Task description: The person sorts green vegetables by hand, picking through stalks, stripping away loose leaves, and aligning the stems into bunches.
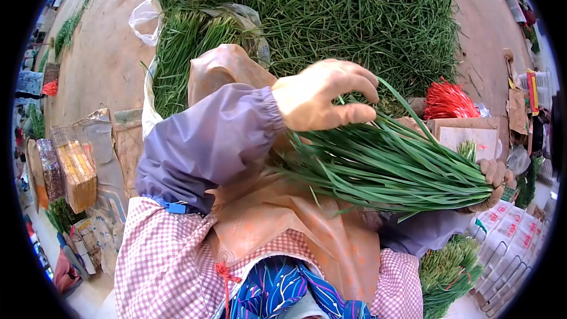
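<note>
I see the right hand [498, 181] closed round the gathered end of a leafy green bunch [384, 162], centre-right of frame. The left hand [323, 95] curves over its leaves near centre, thumb and fingers parted.

Remote count: I make it two hands, left hand [325, 95] and right hand [497, 182]; two purple sleeves [204, 139] behind them; one bunch of garlic chives [384, 162] between; one heap of greens [360, 18] beyond both; one bundle of red strips [447, 101] beyond the right.
</note>
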A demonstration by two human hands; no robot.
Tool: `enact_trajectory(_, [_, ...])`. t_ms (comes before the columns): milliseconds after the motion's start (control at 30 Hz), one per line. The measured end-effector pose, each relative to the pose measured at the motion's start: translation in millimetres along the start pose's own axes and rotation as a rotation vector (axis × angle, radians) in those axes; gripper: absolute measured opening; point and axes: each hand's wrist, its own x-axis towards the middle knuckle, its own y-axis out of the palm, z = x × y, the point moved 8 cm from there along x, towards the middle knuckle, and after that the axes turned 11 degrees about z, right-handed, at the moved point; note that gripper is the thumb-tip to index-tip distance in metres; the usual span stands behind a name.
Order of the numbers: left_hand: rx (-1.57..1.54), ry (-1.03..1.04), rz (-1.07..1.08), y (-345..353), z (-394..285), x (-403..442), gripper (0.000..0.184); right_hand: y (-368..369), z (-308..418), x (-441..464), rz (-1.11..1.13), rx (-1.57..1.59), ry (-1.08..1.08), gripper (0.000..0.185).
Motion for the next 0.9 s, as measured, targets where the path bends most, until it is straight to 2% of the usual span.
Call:
enact_trajectory(133, [-0.121, 0.035, 0.061, 23, 4, 19, 0.031, 1, -4, 2, 0.005, -0.029, 0.014, 0.022])
enact_trajectory(333, [-0.414, -0.212, 0.17, 40, 19, 25, 0.021, 1, -8, 2, 0.037, -0.097, 0.03, 0.022])
enact_trajectory(467, [-0.762, -0.3, -0.107, 23, 37, 16, 0.02, 0, -8, 1, 0.015, -0.166, 0.037, 0.025])
enact_trajectory(533, [-0.692, -0.241, -0.31, -1, 46, 7, 0.022, -6, -4, -2, -0.027, -0.142, 0.026, 0.024])
enact_trajectory(633, [-0.791, -0.366, -0.689, -36, 66, -23, 0.02, -17, -1, -5, -0.024, -0.067, 0.029, 0.023])
enact_trajectory(667, [-0.731, -0.356, -0.755, -48, 72, -34, 0.022, -20, 2, -6, -0.021, -0.068, 0.027, 0.024])
enact_trajectory(733, [-0.566, -0.339, -0.777, -68, 67, -57, 0.028, -25, 4, -7, -0.03, -0.025, 0.031, 0.023])
enact_trajectory(800, [-0.427, -0.422, -0.877, -85, 57, -81, 0.034, -29, 5, -8, -0.058, -0.012, 0.013, 0.021])
enact_trajectory(833, [-0.372, -0.302, -0.963, -94, 50, -89, 0.031, -30, 5, -8, -0.079, -0.024, 0.006, 0.021])
enact_trajectory(900, [-0.366, -0.307, -0.807, -96, 39, -95, 0.027, -32, 5, -10, -0.168, -0.086, -0.032, 0.021])
